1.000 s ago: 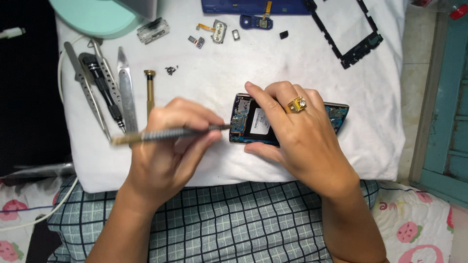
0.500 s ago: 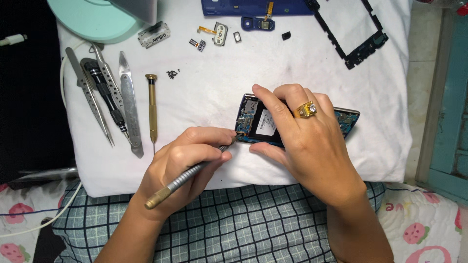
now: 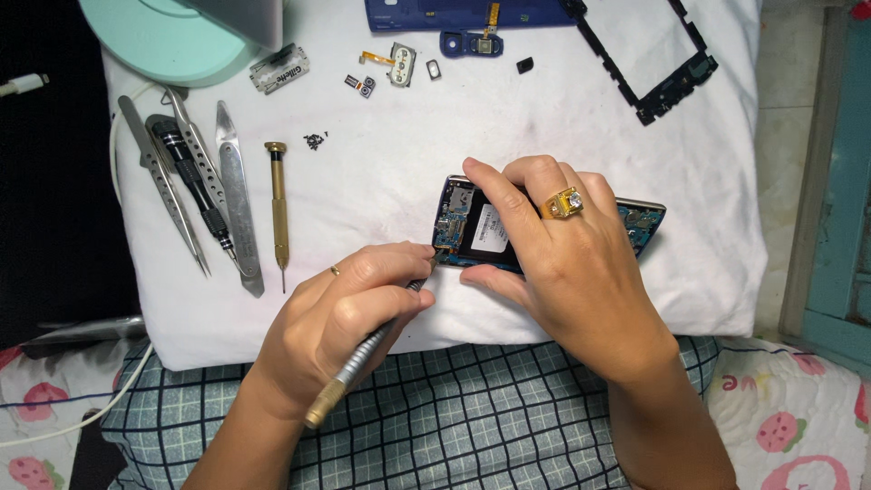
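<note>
The right hand (image 3: 572, 272) is gripping and half hiding the opened phone (image 3: 463, 222), the left hand (image 3: 349, 318) is pinching a screwdriver (image 3: 358, 363) whose tip is lying hidden against it, with tweezers (image 3: 181, 181) lying well apart.

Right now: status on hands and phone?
Left hand grips screwdriver, tip at opened phone. Right hand pins phone on white cloth. Nothing obstructing.

Bare white cloth (image 3: 381, 195) lies open between the brass screwdriver (image 3: 278, 210) and the opened phone (image 3: 472, 227).
</note>
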